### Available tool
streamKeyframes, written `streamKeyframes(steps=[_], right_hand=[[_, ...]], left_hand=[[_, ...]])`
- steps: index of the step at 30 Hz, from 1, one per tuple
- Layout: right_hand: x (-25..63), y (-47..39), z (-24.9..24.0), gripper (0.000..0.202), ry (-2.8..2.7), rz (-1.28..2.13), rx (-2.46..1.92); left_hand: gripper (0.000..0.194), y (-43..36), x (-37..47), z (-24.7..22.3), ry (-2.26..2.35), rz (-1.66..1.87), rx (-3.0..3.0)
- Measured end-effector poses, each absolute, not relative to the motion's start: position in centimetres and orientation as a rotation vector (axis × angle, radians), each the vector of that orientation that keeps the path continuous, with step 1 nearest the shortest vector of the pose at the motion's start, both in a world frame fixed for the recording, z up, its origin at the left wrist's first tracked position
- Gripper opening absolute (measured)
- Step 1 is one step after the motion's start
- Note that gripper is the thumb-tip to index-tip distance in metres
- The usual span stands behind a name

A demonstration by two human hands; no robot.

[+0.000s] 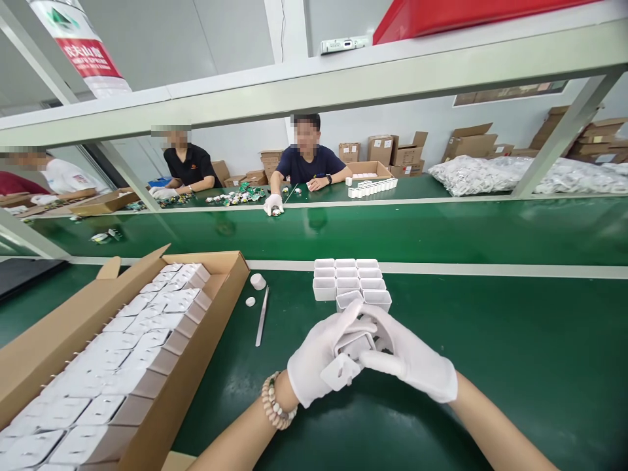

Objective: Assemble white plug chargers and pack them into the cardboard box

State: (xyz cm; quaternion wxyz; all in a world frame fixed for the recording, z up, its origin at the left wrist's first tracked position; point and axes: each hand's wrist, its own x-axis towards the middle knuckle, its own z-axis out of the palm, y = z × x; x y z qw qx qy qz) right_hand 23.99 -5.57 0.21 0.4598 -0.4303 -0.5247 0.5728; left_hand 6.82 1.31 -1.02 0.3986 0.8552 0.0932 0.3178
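My left hand (318, 360), in a white glove with a beaded bracelet at the wrist, is closed around a white plastic housing (356, 344). A white square cover with rounded corners (339, 373) sticks out below its palm. My right hand (412, 353), also gloved, curls in from the other side, thumb and fingers against the same housing. The fingers hide part of it. Just beyond my hands, several open white plastic housings (347, 284) stand in rows on the green table (490, 353).
On the left, a cardboard box (216, 320) holds several rows of white housings. Tweezers (262, 317) and a round white part (258, 281) lie beside it. A green conveyor belt (441, 229) runs behind; co-workers sit across it. A shelf beam (314, 88) crosses overhead.
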Motion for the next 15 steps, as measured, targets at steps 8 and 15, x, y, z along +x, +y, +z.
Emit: streamKeyframes(steps=[8, 15], right_hand=[[23.3, -5.6, -0.1, 0.063, -1.209, 1.620, -0.980], [22.5, -5.8, 0.7, 0.021, -1.181, 1.489, -0.910]], left_hand=[[0.047, 0.4, 7.6, 0.8, 0.130, 0.692, 2.153], [0.056, 0.4, 7.6, 1.2, 0.133, 0.651, 2.044]])
